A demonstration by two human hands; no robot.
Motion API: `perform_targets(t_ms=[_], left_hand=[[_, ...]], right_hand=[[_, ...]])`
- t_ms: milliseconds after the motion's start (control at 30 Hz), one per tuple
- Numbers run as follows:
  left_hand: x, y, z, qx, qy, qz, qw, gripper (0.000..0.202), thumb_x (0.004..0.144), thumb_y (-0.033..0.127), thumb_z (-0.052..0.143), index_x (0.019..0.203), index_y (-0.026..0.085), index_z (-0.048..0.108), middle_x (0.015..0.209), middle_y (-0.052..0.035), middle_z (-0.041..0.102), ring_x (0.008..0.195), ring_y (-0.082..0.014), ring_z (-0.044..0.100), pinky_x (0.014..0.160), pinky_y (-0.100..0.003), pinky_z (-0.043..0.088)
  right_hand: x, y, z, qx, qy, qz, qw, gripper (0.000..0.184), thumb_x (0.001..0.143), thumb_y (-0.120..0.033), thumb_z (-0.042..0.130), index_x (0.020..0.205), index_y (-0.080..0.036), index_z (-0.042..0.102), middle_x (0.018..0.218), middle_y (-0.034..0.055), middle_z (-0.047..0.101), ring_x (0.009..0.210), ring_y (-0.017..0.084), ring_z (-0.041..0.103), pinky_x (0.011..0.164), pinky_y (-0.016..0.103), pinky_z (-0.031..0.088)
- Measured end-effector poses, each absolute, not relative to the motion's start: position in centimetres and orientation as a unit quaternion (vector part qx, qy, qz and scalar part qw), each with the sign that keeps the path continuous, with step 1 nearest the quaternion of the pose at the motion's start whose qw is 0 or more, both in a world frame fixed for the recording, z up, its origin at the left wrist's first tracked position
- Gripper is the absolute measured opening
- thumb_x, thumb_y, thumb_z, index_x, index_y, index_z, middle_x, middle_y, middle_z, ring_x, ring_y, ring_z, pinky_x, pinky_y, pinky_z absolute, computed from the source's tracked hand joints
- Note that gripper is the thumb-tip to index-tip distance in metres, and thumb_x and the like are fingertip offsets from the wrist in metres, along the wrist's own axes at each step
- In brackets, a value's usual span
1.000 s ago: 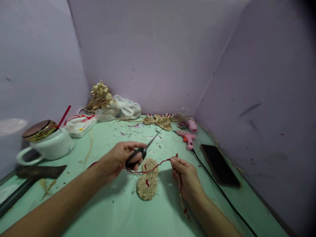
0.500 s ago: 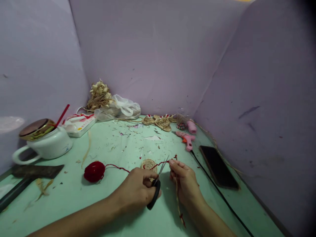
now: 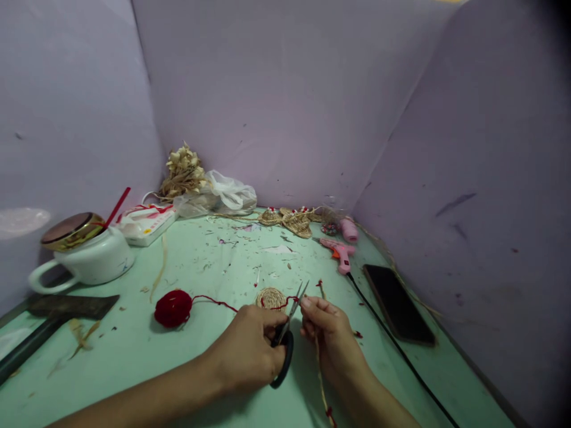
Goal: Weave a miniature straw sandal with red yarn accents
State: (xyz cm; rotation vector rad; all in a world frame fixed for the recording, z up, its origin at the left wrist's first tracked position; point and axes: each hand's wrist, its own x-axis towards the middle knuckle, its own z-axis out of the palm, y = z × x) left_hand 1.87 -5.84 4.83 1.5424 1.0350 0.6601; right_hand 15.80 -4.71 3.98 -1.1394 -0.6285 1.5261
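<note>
My left hand (image 3: 252, 345) grips black-handled scissors (image 3: 289, 356), their blades spread a little and pointing away from me. A strand of red yarn (image 3: 214, 301) runs from the red yarn ball (image 3: 173, 309) behind my left fingers, reappears between the blades and reaches my right fingertips. Pinched in my right hand (image 3: 329, 330) are the yarn's end and a thin tan cord (image 3: 320, 374), which hangs towards me with a red knot low on it. Just beyond the scissors lies a coiled straw disc (image 3: 270, 298), partly hidden by my left hand.
On the right are a pink glue gun (image 3: 341, 252) with a black cable and a dark phone (image 3: 398, 303). At left stand a white mug (image 3: 96, 258) and a hatchet-like tool (image 3: 66, 307). Woven straw pieces (image 3: 295, 223) and a plastic bag (image 3: 232, 195) lie at the back.
The scissor blades have spread apart around the red yarn, and the handles have turned in my left hand. My right fingertips have shifted slightly left, closer to the blades.
</note>
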Motion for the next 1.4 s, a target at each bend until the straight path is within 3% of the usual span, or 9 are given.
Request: perform_targets(t_ms=[233, 433, 700, 900, 1167, 1400], left_hand=[[1.7, -6.0, 5.3, 0.660, 0.414, 0.282, 0.560, 0.006, 0.061, 0.016, 0.051, 0.057, 0.013, 0.053, 0.055, 0.0010, 0.044, 0.056, -0.0107, 0.038, 0.049, -0.022, 0.031], [1.8, -5.8, 6.7, 0.643, 0.355, 0.256, 0.629, 0.001, 0.058, 0.014, 0.049, 0.058, 0.015, 0.048, 0.056, 0.0033, 0.038, 0.053, -0.0077, 0.033, 0.048, -0.021, 0.028], [0.8, -5.3, 6.9, 0.659, 0.388, 0.200, 0.613, 0.009, 0.055, 0.013, 0.050, 0.053, 0.016, 0.042, 0.053, 0.0052, 0.033, 0.051, -0.0070, 0.030, 0.046, -0.022, 0.024], [1.2, -5.5, 7.4, 0.614, 0.392, 0.194, 0.657, 0.004, 0.052, 0.014, 0.048, 0.053, 0.016, 0.045, 0.049, 0.0044, 0.040, 0.048, -0.0090, 0.041, 0.046, -0.023, 0.030], [1.2, -5.4, 7.3, 0.597, 0.420, 0.181, 0.660, 0.005, 0.051, 0.010, 0.046, 0.052, 0.015, 0.047, 0.046, 0.0038, 0.045, 0.044, -0.0091, 0.043, 0.042, -0.021, 0.030], [1.7, -5.2, 6.1, 0.553, 0.424, 0.210, 0.685, 0.013, 0.051, 0.015, 0.056, 0.063, 0.015, 0.050, 0.057, 0.0041, 0.048, 0.049, -0.0080, 0.044, 0.046, -0.021, 0.030]], right_hand=[[16.0, -4.7, 3.7, -0.477, -0.296, 0.626, 0.541, 0.024, 0.050, -0.029, 0.072, 0.047, -0.014, 0.054, 0.034, -0.0058, 0.041, 0.034, 0.005, 0.034, 0.039, 0.019, 0.025], [16.2, -4.6, 3.8, -0.484, -0.313, 0.614, 0.539, 0.023, 0.050, -0.029, 0.072, 0.048, -0.014, 0.053, 0.034, -0.0064, 0.040, 0.035, 0.005, 0.033, 0.040, 0.020, 0.024], [16.3, -4.7, 4.2, -0.479, -0.347, 0.632, 0.501, 0.022, 0.050, -0.025, 0.071, 0.045, -0.015, 0.052, 0.036, -0.0068, 0.038, 0.036, 0.005, 0.030, 0.040, 0.021, 0.028], [16.4, -4.6, 4.3, -0.482, -0.349, 0.624, 0.506, 0.022, 0.049, -0.025, 0.071, 0.045, -0.015, 0.052, 0.036, -0.0065, 0.037, 0.037, 0.005, 0.029, 0.040, 0.021, 0.029], [16.3, -4.5, 4.0, -0.486, -0.342, 0.618, 0.514, 0.021, 0.050, -0.026, 0.071, 0.047, -0.014, 0.054, 0.037, -0.0059, 0.040, 0.037, 0.006, 0.032, 0.040, 0.020, 0.028], [16.1, -4.4, 3.7, -0.478, -0.342, 0.598, 0.545, 0.022, 0.051, -0.030, 0.074, 0.054, -0.013, 0.059, 0.040, -0.0057, 0.043, 0.039, 0.006, 0.035, 0.042, 0.020, 0.031]])
